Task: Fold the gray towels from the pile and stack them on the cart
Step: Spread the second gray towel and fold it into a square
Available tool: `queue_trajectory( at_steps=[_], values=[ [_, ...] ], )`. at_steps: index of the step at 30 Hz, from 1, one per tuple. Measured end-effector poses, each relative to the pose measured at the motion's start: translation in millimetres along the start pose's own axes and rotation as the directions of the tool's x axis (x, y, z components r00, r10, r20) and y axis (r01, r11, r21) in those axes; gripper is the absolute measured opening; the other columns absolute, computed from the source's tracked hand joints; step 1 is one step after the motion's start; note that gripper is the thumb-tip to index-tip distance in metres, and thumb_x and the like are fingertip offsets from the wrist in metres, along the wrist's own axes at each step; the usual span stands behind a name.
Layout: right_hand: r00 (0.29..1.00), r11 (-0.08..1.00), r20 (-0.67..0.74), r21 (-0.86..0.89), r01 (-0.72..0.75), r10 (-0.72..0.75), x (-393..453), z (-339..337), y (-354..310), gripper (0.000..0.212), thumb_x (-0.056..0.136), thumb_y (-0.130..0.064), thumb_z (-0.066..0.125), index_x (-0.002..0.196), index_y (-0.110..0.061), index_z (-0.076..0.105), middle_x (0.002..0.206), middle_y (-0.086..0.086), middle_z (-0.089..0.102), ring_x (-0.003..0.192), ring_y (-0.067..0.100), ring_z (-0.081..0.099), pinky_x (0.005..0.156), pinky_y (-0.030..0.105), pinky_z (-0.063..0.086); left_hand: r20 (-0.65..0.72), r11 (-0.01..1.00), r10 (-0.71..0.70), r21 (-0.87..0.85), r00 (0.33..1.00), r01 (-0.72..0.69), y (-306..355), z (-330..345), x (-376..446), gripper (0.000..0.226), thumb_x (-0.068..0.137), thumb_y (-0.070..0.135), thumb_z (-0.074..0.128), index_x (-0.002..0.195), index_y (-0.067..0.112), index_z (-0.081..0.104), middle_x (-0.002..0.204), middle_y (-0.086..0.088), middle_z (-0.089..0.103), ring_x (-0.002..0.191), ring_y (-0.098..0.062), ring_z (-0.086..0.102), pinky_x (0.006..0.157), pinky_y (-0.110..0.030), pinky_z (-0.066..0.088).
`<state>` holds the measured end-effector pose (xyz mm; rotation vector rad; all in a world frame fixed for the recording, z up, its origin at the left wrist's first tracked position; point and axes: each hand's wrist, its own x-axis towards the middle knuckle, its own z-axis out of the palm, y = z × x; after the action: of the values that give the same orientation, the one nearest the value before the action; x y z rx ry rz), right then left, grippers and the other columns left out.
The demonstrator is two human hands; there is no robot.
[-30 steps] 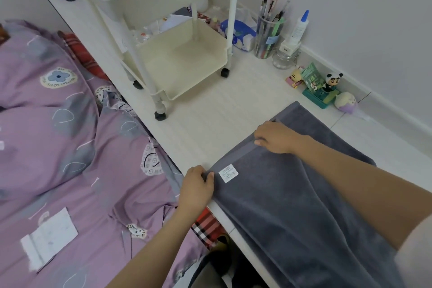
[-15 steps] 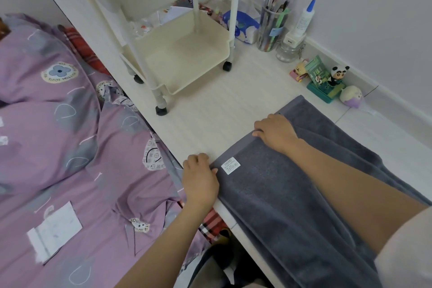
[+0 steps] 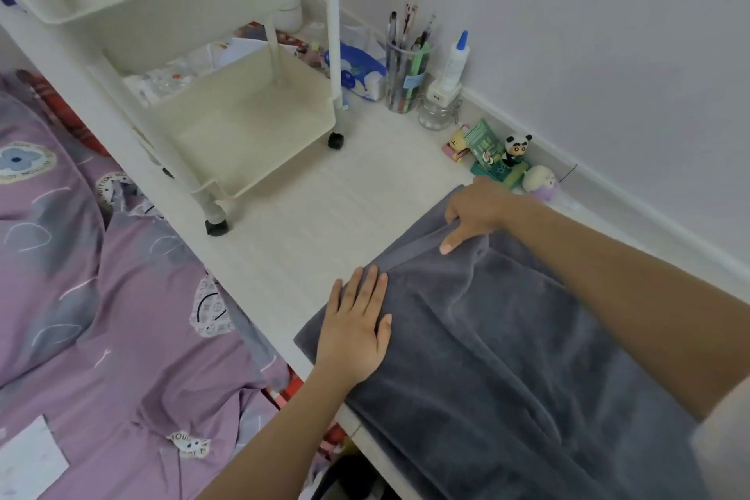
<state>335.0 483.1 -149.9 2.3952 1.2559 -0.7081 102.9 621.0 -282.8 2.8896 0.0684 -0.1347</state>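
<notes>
Hands (image 3: 352,327) on towel (image 3: 507,357), white desk (image 3: 324,223)

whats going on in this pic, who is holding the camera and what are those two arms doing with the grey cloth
No one holds the camera: it is worn on a person's head and looks forward and down, so the two bare arms are that person's own. There is no machine here. The left hand lies flat, fingers straight, pressing the near part of a gray towel spread on a white desk. The right hand has its fingers curled over the towel's far edge in a grip, with the cloth bunched under it. Behind stands a cream cart on wheels; its lower tray looks bare. Along the wall are a pen cup, a glue bottle and a small panda figure. On the left lies purple bedding.
</notes>
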Motion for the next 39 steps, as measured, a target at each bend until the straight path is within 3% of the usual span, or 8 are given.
queue_trajectory(
  at_steps=[3,7,11,16,21,25,36,39],
  values=[
    [0.983,0.990,0.158,0.088,-0.114,0.099,-10.4,-21.7,33.0,0.056,0.078,-0.065,0.057,0.060,-0.015,0.039,0.059,-0.001,0.039,0.058,0.015,0.037,0.061,0.027,0.024,-0.008,1.000,-0.005,0.003,1.000,0.005,0.3,0.9,-1.6,0.059,0.096,0.040,0.028,0.148,0.012,0.030,0.153,-0.007,0.031,0.141,-0.025,0.031,0.109,-0.046,0.020],
    [0.958,0.953,0.219,0.197,-0.230,0.186,-10.0,-18.8,61.0,0.056,0.082,-0.052,0.062,0.119,-0.011,0.059,0.115,0.003,0.059,0.108,0.024,0.053,0.082,0.028,0.037,0.001,0.999,-0.027,0.024,1.000,0.027,1.7,2.5,2.3,0.060,0.096,0.042,0.029,0.148,0.013,0.028,0.155,-0.005,0.027,0.142,-0.024,0.027,0.110,-0.045,0.019],
    [0.954,0.783,-0.059,0.587,-0.206,0.295,7.2,14.1,70.5,0.026,0.082,-0.034,0.069,0.082,-0.015,0.052,0.075,-0.007,0.046,0.080,0.018,0.045,0.056,0.022,0.028,-0.008,0.999,-0.033,0.011,0.999,0.033,2.7,3.1,2.3,0.059,0.095,0.041,0.029,0.148,0.014,0.030,0.154,-0.004,0.028,0.142,-0.023,0.027,0.110,-0.045,0.019],
    [0.787,0.359,-0.245,0.933,0.031,0.567,24.3,30.3,60.2,0.043,0.081,-0.022,0.071,0.065,-0.017,0.032,0.063,-0.003,0.030,0.059,0.011,0.029,0.047,0.018,0.022,-0.016,0.999,-0.047,0.014,0.999,0.047,3.4,3.8,4.5,0.060,0.096,0.042,0.028,0.150,0.015,0.025,0.157,-0.002,0.022,0.144,-0.021,0.021,0.112,-0.044,0.017],
    [0.858,0.458,-0.096,0.872,-0.172,0.505,42.7,65.3,53.5,0.023,0.088,-0.044,0.060,0.091,-0.022,0.053,0.092,-0.003,0.055,0.096,0.024,0.050,0.071,0.026,0.037,-0.004,0.998,-0.062,0.009,0.998,0.062,5.6,0.7,4.8,0.060,0.096,0.041,0.029,0.151,0.017,0.022,0.157,-0.001,0.020,0.145,-0.020,0.018,0.114,-0.043,0.016],
    [0.862,0.598,-0.062,0.745,-0.295,0.502,45.9,62.9,56.5,0.058,0.093,-0.035,0.056,0.138,-0.004,0.040,0.142,0.016,0.043,0.129,0.032,0.041,0.100,0.036,0.034,-0.013,0.998,-0.060,0.007,0.998,0.060,4.9,-0.5,4.7,0.061,0.097,0.041,0.029,0.151,0.017,0.019,0.158,-0.001,0.017,0.146,-0.019,0.015,0.115,-0.044,0.015],
    [0.723,0.508,-0.188,0.823,-0.253,0.664,45.4,84.3,39.7,0.026,0.094,-0.030,0.052,0.082,-0.008,0.046,0.090,0.014,0.056,0.093,0.036,0.055,0.068,0.031,0.033,-0.182,0.992,-0.087,-0.102,0.979,0.070,35.1,-13.7,42.8,0.048,0.087,0.035,0.041,0.127,0.011,0.052,0.136,-0.011,0.049,0.130,-0.027,0.038,0.113,-0.048,0.018],
    [0.726,0.544,-0.234,0.809,-0.223,0.647,42.6,86.9,39.7,0.023,0.094,-0.027,0.052,0.094,-0.004,0.054,0.102,0.018,0.060,0.098,0.036,0.055,0.074,0.033,0.038,-0.122,0.998,0.027,-0.044,0.992,-0.033,51.5,-11.8,74.2,0.054,0.093,0.037,0.033,0.142,0.013,0.042,0.150,-0.012,0.035,0.140,-0.029,0.029,0.117,-0.049,0.017]
  ],
)
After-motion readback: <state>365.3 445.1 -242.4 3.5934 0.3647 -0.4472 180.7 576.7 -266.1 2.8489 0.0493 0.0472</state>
